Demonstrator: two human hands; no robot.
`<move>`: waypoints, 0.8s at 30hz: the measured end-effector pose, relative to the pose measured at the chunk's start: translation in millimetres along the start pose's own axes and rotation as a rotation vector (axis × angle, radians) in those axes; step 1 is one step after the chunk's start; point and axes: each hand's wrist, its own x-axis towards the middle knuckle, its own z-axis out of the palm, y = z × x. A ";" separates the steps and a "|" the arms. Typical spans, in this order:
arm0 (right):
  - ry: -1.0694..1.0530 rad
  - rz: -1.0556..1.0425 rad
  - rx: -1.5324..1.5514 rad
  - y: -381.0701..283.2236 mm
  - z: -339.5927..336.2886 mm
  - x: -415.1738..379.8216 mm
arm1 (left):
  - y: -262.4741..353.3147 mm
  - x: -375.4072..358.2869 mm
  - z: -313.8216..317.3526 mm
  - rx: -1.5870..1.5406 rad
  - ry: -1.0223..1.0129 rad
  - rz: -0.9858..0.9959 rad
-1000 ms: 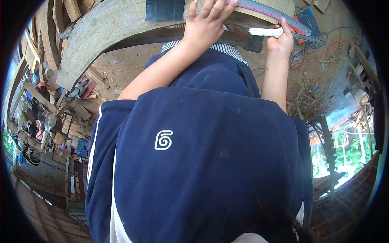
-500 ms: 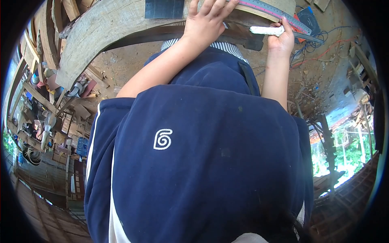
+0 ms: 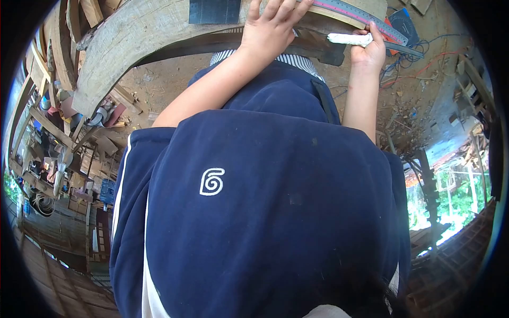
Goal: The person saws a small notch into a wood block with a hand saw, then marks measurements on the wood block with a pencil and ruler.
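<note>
My left hand [image 3: 269, 27] lies with its fingers spread over a curved wooden plank [image 3: 135, 40] at the top. Its fingertips reach the near end of a ruler [image 3: 350, 9] with a pink band along it. My right hand [image 3: 368, 51], further right, is closed around a narrow tool with a white-wrapped handle [image 3: 347, 39]. A thin grey metal strip [image 3: 408, 50] sticks out past that hand, in line with the handle. The right fingertips are right at the plank's edge, close to the ruler. A dark rectangular piece [image 3: 214, 11] rests on the plank left of my left hand.
An orange and dark object [image 3: 401, 29] lies on the dirt floor beyond the ruler, with blue and red cables [image 3: 419, 68] near it. Curved timber pieces [image 3: 63, 47] stand at the left. Wood scraps [image 3: 126, 99] are on the ground below the plank.
</note>
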 end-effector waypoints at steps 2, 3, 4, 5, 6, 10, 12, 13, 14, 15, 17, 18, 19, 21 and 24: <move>0.005 -0.013 0.006 0.1 0.8 -1.1 | 0.3 0.3 2.1 0.008 0.008 0.002; 0.031 -0.043 -0.037 -0.3 1.8 -2.3 | 1.1 0.5 3.2 -0.016 0.029 -0.005; 0.056 -0.073 -0.080 -0.5 3.6 -3.8 | 1.9 0.5 3.8 -0.039 0.051 -0.012; 0.053 -0.072 -0.080 -1.3 3.8 -8.7 | 2.6 0.2 3.8 -0.037 0.053 -0.014; 0.162 -0.129 -0.140 -3.0 9.5 -23.8 | 3.1 -0.2 3.6 0.005 0.029 -0.008; 0.192 -0.349 -0.373 -2.6 24.9 -77.5 | 3.9 -2.1 10.0 0.038 0.007 -0.003; 0.070 -0.390 -0.437 -6.1 37.5 -115.5 | 3.4 -2.4 8.4 0.017 -0.004 -0.005; -0.130 -0.336 -0.679 -9.2 46.1 -132.5 | 3.2 -2.8 7.4 -0.004 -0.018 0.001; -0.334 -0.275 -0.916 -12.1 54.5 -147.6 | 3.0 -2.8 5.7 -0.003 -0.017 -0.005; -0.410 -0.209 -1.007 -15.2 62.0 -160.0 | 3.7 -2.3 3.1 -0.004 -0.028 -0.005; -0.411 -0.093 -1.329 -24.3 87.2 -186.2 | 5.3 -2.6 3.0 -0.008 -0.036 -0.009; -0.413 -0.096 -1.333 -26.9 94.2 -191.2 | 5.7 -3.5 5.2 -0.035 -0.032 -0.013; -0.469 -0.088 -1.468 -28.8 100.0 -194.6 | 5.8 -3.9 7.3 -0.062 -0.027 -0.018; -0.530 -0.081 -1.606 -30.3 107.3 -194.6 | 6.6 -4.1 10.6 -0.052 0.008 -0.022; -0.574 -0.115 -1.822 -30.9 116.5 -190.4 | 5.8 -4.4 15.9 -0.035 0.052 -0.019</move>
